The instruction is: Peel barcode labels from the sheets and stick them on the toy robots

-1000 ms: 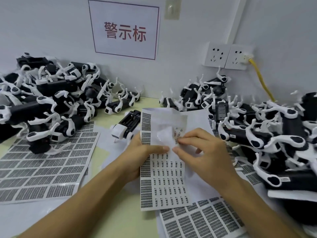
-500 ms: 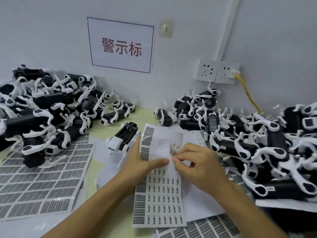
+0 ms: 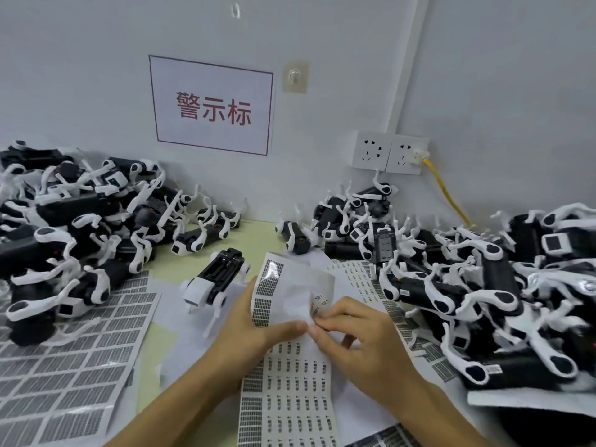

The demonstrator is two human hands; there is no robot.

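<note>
While your left hand (image 3: 248, 321) pins the label sheet (image 3: 290, 375) with thumb laid across its face and fingers curled behind the raised upper part, your right hand (image 3: 361, 343) comes in tight beside it, thumb and forefinger nipped together on what looks like a small label (image 3: 317, 301) at the sheet's right edge, though whether it is fully free I cannot tell. Keep that left thumb close to the pinch so the backing stays flat and only the sticker lifts. Peel low and slow, rolling back along the sheet rather than pulling straight up, and hold the label by one corner so the glue stays clean. Just beyond your left knuckles stands a lone toy robot (image 3: 214, 279), black body with a white head, the nearest target; carry the label there and press from one end to the other. More robots lie heaped to the left (image 3: 74, 227) and to the right (image 3: 483, 285) of your hands, and a bigger barcode sheet (image 3: 64, 366) lies flat off to the left. As for writing, the wall sign (image 3: 213, 104) above reads 警示标 in red; the print on the labels is too fine to read, and no brand shows.
</note>
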